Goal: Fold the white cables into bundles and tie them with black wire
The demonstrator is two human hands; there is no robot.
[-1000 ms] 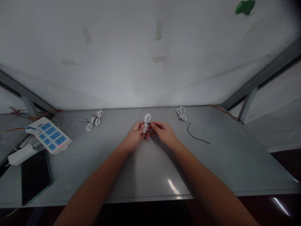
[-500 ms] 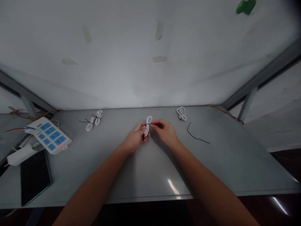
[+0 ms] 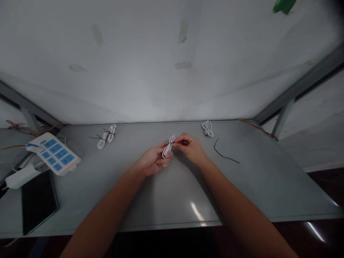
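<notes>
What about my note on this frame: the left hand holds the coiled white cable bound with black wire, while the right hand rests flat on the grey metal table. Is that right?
No: the right hand is not flat on the grey metal table. In the head view, its fingers pinch the black wire on the coiled white cable, which the left hand holds, as you said.

- Two hands: one left hand (image 3: 153, 162), one right hand (image 3: 190, 148)
- One held white cable bundle (image 3: 167, 147)
- Two table-top white cable bundles (image 3: 106, 137)
- One grey table (image 3: 139, 204)
- One loose black wire (image 3: 224, 156)
- One power strip (image 3: 55, 154) with blue sockets
- One white power adapter (image 3: 20, 176)
- One black tablet (image 3: 39, 202)
- Four tape strips (image 3: 182, 31)
- One green object (image 3: 283, 5)
</notes>
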